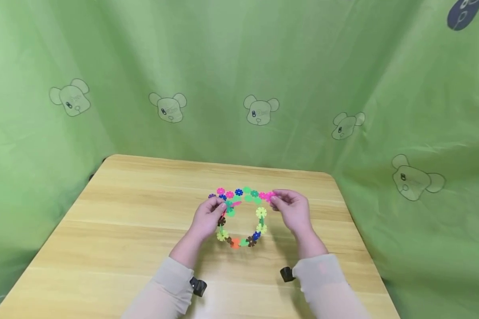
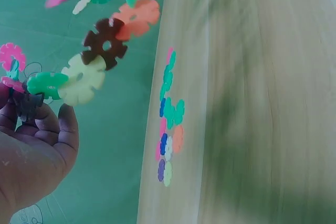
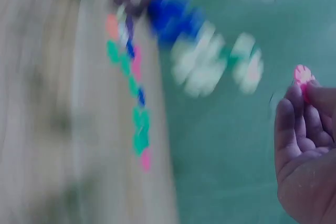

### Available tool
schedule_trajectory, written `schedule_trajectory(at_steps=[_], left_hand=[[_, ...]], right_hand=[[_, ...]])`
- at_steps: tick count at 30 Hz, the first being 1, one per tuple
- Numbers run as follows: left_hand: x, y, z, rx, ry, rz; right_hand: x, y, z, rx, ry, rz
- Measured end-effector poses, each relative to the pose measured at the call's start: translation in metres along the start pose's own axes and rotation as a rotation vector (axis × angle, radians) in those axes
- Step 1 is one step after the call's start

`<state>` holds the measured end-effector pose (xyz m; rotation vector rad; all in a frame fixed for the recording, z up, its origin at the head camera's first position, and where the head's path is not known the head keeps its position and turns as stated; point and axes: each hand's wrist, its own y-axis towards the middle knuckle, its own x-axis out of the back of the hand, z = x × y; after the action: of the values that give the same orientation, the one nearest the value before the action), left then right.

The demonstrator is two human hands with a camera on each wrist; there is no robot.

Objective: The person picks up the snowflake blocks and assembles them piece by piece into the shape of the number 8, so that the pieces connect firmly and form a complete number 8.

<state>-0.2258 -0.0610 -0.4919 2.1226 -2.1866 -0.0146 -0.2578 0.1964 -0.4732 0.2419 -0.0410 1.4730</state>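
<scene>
A chain of flower-shaped plastic interlocking discs hangs in an open loop in front of me, with yellow, brown, orange, green and blue pieces. My left hand pinches the chain near its left upper end, by a dark disc with green and pink ones close by. On the right, the loop rises to a pale yellow disc at its free end. My right hand pinches a pink disc between thumb and fingers, apart from that yellow disc in the right wrist view.
Several loose discs in pink, blue, green and other colours lie in a row on the wooden table, beyond the hands. A green curtain with printed mouse heads surrounds the table's back and sides.
</scene>
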Motion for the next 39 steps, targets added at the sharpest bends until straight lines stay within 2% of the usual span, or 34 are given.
schedule_trajectory(at_steps=[4, 10, 13, 20, 24, 39], left_hand=[[-0.002, -0.001, -0.002, -0.012, 0.007, 0.013], [-0.005, -0.002, -0.003, -0.03, 0.041, 0.037], [-0.006, -0.004, -0.002, -0.028, 0.055, 0.041], [-0.005, -0.005, -0.001, -0.049, 0.083, 0.049], [-0.004, -0.005, -0.001, -0.064, 0.093, 0.039], [-0.008, -0.006, -0.004, -0.039, 0.087, 0.04]], right_hand=[[-0.019, -0.011, 0.017, 0.059, 0.019, 0.106], [-0.035, -0.02, 0.018, 0.08, 0.061, 0.143], [-0.037, -0.021, 0.018, 0.09, 0.062, 0.159], [-0.039, -0.023, 0.02, 0.086, -0.026, 0.162], [-0.041, -0.024, 0.02, 0.068, -0.024, 0.168], [-0.036, -0.023, 0.018, 0.052, -0.016, 0.244]])
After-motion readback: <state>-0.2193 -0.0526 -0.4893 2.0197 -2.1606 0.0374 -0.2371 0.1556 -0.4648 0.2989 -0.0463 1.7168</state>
